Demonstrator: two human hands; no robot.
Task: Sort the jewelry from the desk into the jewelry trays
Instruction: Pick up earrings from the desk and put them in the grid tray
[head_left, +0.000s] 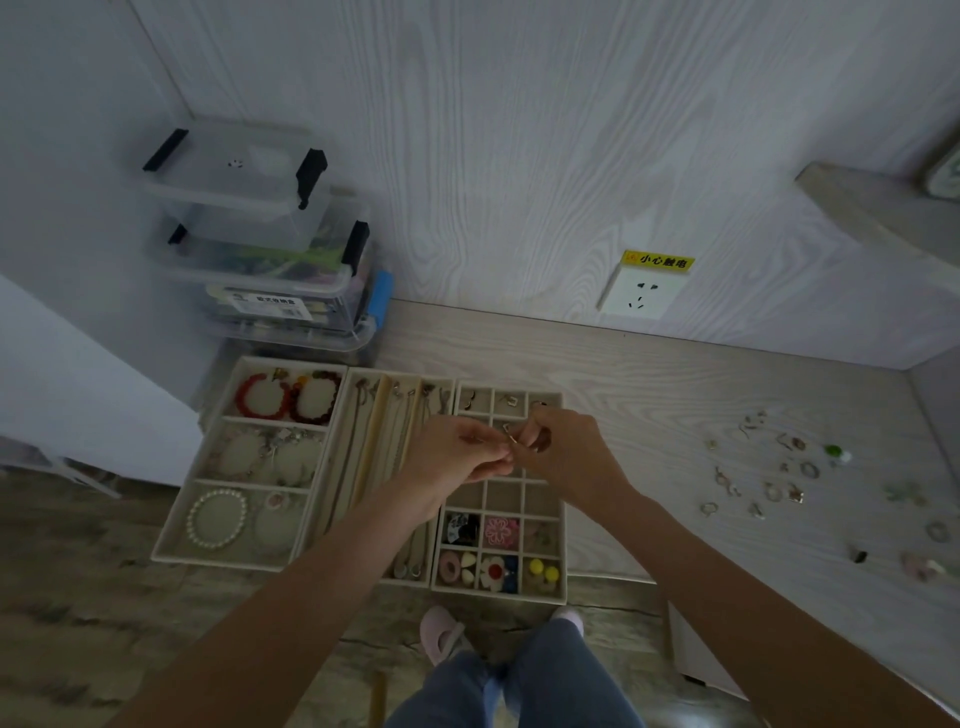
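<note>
Both hands, left hand (457, 452) & right hand (561, 447), pinch small earring (511, 439) over grid tray (563, 519).

A stack of clear plastic storage boxes (270, 249) with black latches stands on the far left corner of the desk, against the wood-grain wall (519, 130). The top box looks nearly bare inside; the ones under it hold mixed coloured contents, too blurred to name, and a white printed label (270, 306) faces forward. To the right of the stack, low on the wall, sits a white power socket (636, 299) with a yellow warning sticker (658, 261) just above it. Further right, a pale shelf (878, 213) juts from the wall. Below the desk edge, pink slippers (441, 631) and blue jeans (519, 686) show over a marbled floor (104, 571).
</note>
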